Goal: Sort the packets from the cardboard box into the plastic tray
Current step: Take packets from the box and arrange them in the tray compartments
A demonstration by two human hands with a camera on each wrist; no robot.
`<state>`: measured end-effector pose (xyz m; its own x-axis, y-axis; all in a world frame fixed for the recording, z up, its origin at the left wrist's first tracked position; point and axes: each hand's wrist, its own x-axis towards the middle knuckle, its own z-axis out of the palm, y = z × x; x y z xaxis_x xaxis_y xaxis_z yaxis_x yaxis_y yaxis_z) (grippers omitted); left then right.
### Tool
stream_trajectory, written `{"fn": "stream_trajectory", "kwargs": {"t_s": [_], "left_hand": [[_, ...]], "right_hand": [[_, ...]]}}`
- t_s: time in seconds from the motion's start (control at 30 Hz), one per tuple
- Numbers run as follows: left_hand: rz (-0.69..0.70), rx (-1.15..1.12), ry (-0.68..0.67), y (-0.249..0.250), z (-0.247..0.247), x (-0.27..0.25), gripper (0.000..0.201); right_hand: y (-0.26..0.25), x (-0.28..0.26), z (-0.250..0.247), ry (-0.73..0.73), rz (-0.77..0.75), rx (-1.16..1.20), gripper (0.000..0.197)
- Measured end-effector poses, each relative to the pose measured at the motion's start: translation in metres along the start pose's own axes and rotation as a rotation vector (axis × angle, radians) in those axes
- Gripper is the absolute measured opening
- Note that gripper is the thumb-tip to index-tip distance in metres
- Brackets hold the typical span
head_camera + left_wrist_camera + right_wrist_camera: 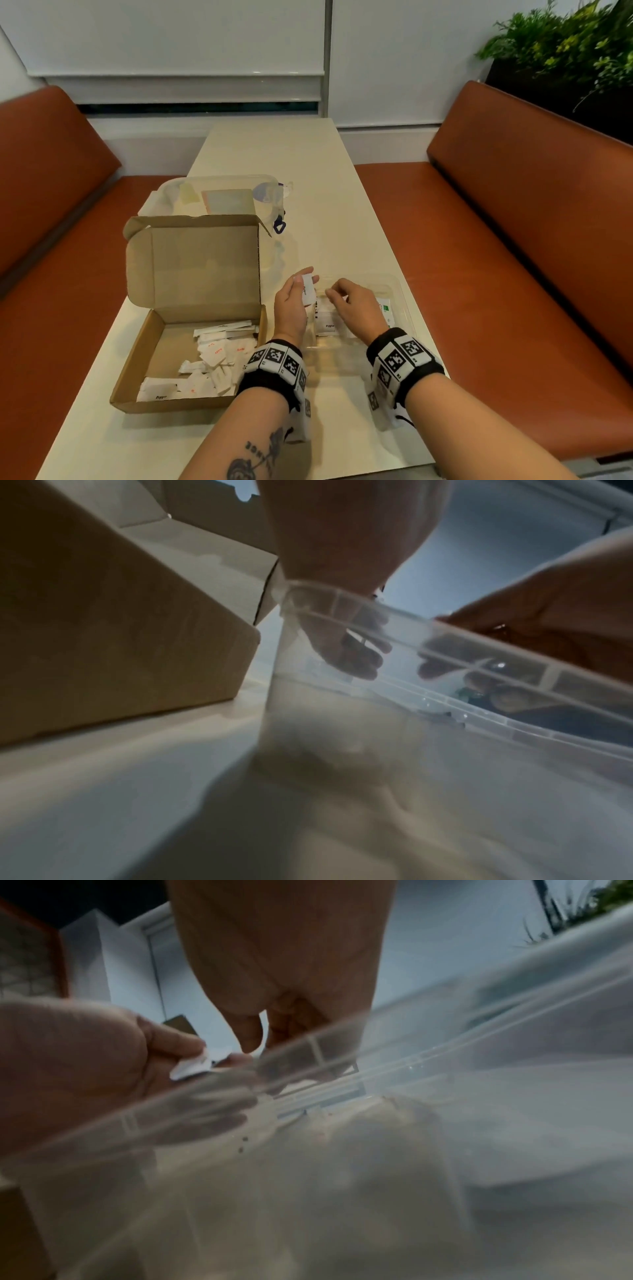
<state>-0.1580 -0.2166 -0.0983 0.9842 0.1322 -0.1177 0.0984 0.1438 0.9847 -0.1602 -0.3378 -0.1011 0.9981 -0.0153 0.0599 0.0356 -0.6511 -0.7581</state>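
Cardboard box [191, 342]: brown, lid raised upright, resting on the table; loose white packets [212, 363] lie heaped on its floor. Plastic tray [402, 298]: clear, just right of the box, holding flat white packets. One small white packet [308, 289] stands above the tray's left edge.

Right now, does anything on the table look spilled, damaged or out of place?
Nothing stands out. The white packets lie loose inside the open brown cardboard box, none on the table. The left hand holds one white packet over the clear plastic tray.
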Motion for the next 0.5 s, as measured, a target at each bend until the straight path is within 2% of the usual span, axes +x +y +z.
{"fn": "stream_trajectory", "kwargs": {"t_s": [0.1,0.2,0.3,0.43,0.5], "left_hand": [[-0.037,-0.076,-0.031,-0.003,0.002,-0.001,0.034],[-0.043,-0.035,-0.084,-0.004,0.003,-0.002,0.033],[-0.048,0.067,-0.096,-0.003,0.001,-0.002,0.03],[0.165,0.447,-0.029,-0.001,-0.009,-0.004,0.02],[0.202,0.497,-0.008,-0.001,-0.011,-0.006,0.013]], "right_hand": [[-0.011,0.002,-0.004,-0.012,0.064,0.231,0.014],[-0.015,0.004,-0.008,-0.03,0.093,0.317,0.009],[-0.016,0.007,-0.014,-0.017,0.076,0.253,0.009],[-0.018,0.011,-0.022,-0.107,-0.012,0.07,0.013],[-0.017,0.012,-0.022,-0.122,-0.017,0.029,0.011]]}}
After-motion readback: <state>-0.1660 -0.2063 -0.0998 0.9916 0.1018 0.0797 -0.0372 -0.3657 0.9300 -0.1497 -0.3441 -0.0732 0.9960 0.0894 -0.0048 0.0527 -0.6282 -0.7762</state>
